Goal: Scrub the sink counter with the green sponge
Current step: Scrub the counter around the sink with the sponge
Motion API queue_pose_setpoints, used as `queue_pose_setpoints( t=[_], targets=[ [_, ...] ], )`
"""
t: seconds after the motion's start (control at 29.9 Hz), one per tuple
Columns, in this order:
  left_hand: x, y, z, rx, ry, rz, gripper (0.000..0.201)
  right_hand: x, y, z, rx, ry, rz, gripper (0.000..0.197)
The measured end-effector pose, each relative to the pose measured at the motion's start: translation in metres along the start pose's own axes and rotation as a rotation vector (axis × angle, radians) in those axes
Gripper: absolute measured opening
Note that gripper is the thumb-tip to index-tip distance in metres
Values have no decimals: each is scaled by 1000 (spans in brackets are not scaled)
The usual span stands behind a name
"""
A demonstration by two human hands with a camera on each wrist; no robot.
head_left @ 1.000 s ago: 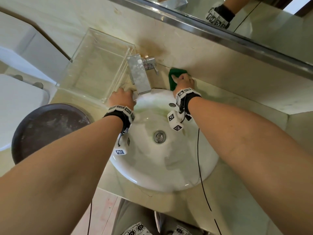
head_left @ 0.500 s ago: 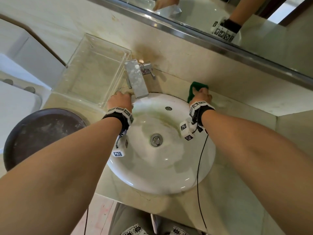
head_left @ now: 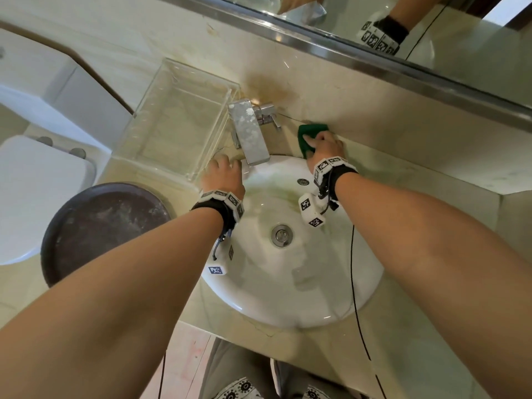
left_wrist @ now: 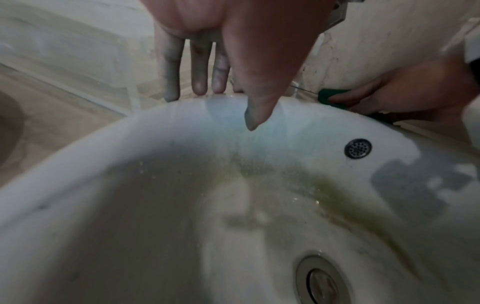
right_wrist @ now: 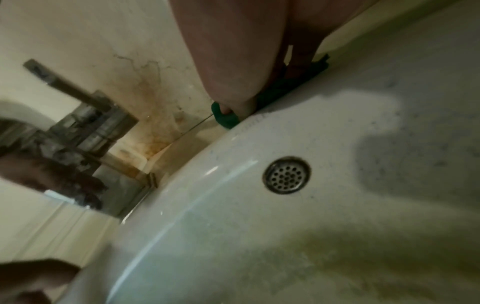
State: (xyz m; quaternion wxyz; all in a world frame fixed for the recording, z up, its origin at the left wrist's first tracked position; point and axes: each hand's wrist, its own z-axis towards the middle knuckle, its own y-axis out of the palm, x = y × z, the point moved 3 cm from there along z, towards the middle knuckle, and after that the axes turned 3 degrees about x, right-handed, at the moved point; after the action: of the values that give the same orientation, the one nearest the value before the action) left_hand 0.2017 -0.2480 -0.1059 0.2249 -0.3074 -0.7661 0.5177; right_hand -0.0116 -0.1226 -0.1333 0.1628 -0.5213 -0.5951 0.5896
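Observation:
The green sponge [head_left: 308,135] lies on the beige counter [head_left: 403,180] behind the white basin [head_left: 331,283], just right of the faucet [head_left: 251,133]. My right hand [head_left: 324,146] grips the sponge and presses it against the counter at the wall joint. The right wrist view shows the sponge [right_wrist: 224,119] squeezed under the fingers beside the basin rim. My left hand [head_left: 223,174] rests flat on the basin's back rim below the faucet spout. In the left wrist view its fingers [left_wrist: 197,82] are straight and the thumb points into the bowl. It holds nothing.
A clear plastic tray [head_left: 149,116] stands on the counter left of the faucet. A dark round lid [head_left: 103,228] and a white toilet [head_left: 34,191] are further left. Brown stains [head_left: 270,87] mark the wall behind the faucet, under the mirror edge [head_left: 374,64].
My right hand slid the sponge right along the back of the counter, then back left toward the faucet. The left hand stayed on the basin rim.

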Motion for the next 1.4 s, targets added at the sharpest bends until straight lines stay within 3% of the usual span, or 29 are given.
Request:
queue_pose_setpoints(
  t=[0.2, 0.4, 0.6, 0.84, 0.97, 1.24, 1.34, 1.4],
  targets=[
    [38, 1, -17, -35, 210, -2, 52, 41, -18, -16, -44, 101, -115, 51],
    [104, 3, -28, -62, 394, -85, 53, 100, -32, -44, 27, 250, 8, 42],
    [154, 1, -20, -73, 355, -36, 66, 130, -40, -75, 65, 276, 36, 48],
    [190, -9, -2, -164, 212, -38, 62, 150, -53, -94, 56, 269, 22, 52],
    [198, -9, 2, -142, 174, -14, 63, 143, -54, -83, -13, 274, -12, 55],
    [205, -10, 20, -186, 232, 34, 67, 105, -51, -49, -139, 83, -89, 59],
    [205, -11, 29, -196, 290, 77, 69, 91, -50, -40, -165, 78, -40, 54],
    [203, -13, 34, -181, 332, 117, 66, 82, -47, -33, -155, 121, 53, 31]
  ],
)
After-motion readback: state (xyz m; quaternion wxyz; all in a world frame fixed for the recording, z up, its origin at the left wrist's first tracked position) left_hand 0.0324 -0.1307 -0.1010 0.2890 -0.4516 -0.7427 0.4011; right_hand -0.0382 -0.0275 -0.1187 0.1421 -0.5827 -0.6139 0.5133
